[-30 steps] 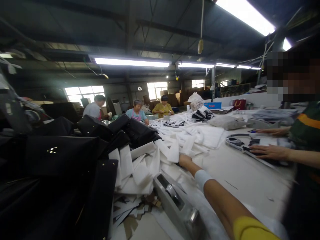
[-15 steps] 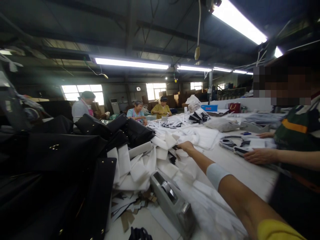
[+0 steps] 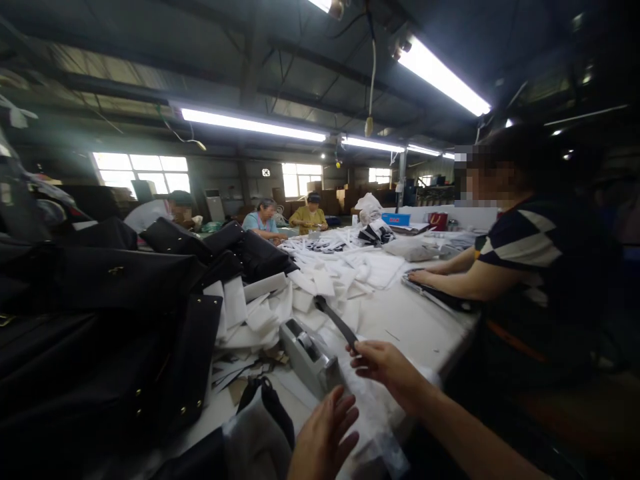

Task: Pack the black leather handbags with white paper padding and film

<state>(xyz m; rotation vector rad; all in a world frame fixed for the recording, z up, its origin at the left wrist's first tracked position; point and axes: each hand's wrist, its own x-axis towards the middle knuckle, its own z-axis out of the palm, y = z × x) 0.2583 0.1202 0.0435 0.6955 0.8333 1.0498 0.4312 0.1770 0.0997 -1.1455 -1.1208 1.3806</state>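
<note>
Black strap [image 3: 340,323] up front, and it's the right hand [image 3: 387,370] that has it, thumb and fingertips pinched on its near end, the remaining fingers loosely curled! The strap slants away to the far left, its far tip over the white foam pieces [image 3: 263,317]; whether that tip touches them, I cannot tell. Now the left hand [image 3: 323,433], nearest of all: released, nothing in its grip, fingers parted and softly bent, palm turned towards the right hand, the two well apart. Just left of it sits a dark bundle [image 3: 273,400], beside a translucent sheet [image 3: 257,433]; contact with the hand is too hard to call. Between the strap and that bundle, the grey tape dispenser [image 3: 310,357] stands tilted across view on the pale worktop [image 3: 393,327], white foam banked up on its far side. Over on the left, black bags [image 3: 133,277] with small metal studs are heaped high. And across to the right, a co-worker [image 3: 520,247] in a patterned top leans in, both arms stretched to a dark flat piece [image 3: 440,293] at the worktop's edge.
</note>
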